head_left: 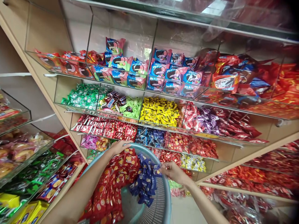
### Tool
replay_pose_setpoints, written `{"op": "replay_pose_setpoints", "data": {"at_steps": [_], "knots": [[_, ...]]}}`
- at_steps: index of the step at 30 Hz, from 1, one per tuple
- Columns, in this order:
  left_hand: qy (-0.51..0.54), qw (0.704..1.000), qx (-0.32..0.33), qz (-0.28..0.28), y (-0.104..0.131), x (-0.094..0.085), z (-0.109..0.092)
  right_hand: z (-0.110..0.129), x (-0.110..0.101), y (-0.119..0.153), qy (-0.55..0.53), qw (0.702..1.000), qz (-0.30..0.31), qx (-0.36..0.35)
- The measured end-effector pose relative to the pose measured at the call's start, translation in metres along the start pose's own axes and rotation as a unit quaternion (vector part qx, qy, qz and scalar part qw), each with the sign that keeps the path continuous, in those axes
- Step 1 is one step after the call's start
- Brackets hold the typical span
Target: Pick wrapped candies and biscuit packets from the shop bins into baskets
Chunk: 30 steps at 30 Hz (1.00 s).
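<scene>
My left hand (119, 146) grips the far rim of a pale blue plastic basket (161, 202) held against my left forearm. Inside the basket lie several red snack packets (109, 186) on the left and a heap of small dark blue packets (146, 183) in the middle. My right hand (174, 172) reaches in over the basket's right side and pinches one blue packet (157, 169) between its fingertips.
Tilted clear acrylic bins (149, 85) on wooden shelving fill the view ahead, holding cookie packs (163, 70), green (81, 96), yellow (160, 110) and red (109, 127) candies. More bins stand at the left (25, 155) and lower right (257, 177).
</scene>
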<state>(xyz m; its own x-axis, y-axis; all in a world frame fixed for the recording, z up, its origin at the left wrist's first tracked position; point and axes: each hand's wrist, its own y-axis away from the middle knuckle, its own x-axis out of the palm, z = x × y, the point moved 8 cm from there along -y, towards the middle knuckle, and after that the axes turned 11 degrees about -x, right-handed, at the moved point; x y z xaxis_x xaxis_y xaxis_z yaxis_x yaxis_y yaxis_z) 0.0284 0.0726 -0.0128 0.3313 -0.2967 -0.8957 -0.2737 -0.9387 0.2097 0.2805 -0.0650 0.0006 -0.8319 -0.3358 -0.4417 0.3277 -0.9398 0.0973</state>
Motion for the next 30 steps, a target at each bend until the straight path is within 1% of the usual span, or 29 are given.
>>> {"op": "replay_pose_setpoints", "data": {"at_steps": [5,8,10,15,20,22,25,27,30], "knots": [[-0.003,1.0,-0.016,0.005,0.001,-0.001,0.0,0.007,0.0,0.002,0.096,0.995,0.017,-0.024],[-0.001,1.0,-0.012,0.008,0.002,-0.001,-0.001,0.004,0.006,-0.002,0.118,0.992,0.039,-0.025],[0.001,1.0,-0.006,0.012,0.003,-0.001,-0.002,0.0,0.007,-0.005,0.149,0.988,0.04,-0.018],[0.011,1.0,-0.002,0.012,0.004,-0.001,-0.003,-0.004,0.002,-0.007,0.293,0.956,0.001,0.015],[0.009,1.0,0.0,0.014,0.003,0.0,-0.002,0.002,-0.001,-0.004,0.387,0.921,-0.022,0.037],[0.008,1.0,0.002,0.014,0.002,0.001,-0.001,0.004,-0.004,-0.003,0.398,0.916,-0.036,0.044],[0.006,1.0,0.007,0.011,0.001,0.001,-0.001,0.005,-0.013,-0.008,0.385,0.92,-0.049,0.045],[0.007,1.0,0.007,0.01,0.001,0.001,0.0,0.008,-0.022,-0.015,0.375,0.924,-0.063,0.038],[0.005,1.0,-0.001,0.006,0.002,0.0,-0.001,0.017,-0.039,-0.032,0.367,0.924,-0.106,0.008]]}}
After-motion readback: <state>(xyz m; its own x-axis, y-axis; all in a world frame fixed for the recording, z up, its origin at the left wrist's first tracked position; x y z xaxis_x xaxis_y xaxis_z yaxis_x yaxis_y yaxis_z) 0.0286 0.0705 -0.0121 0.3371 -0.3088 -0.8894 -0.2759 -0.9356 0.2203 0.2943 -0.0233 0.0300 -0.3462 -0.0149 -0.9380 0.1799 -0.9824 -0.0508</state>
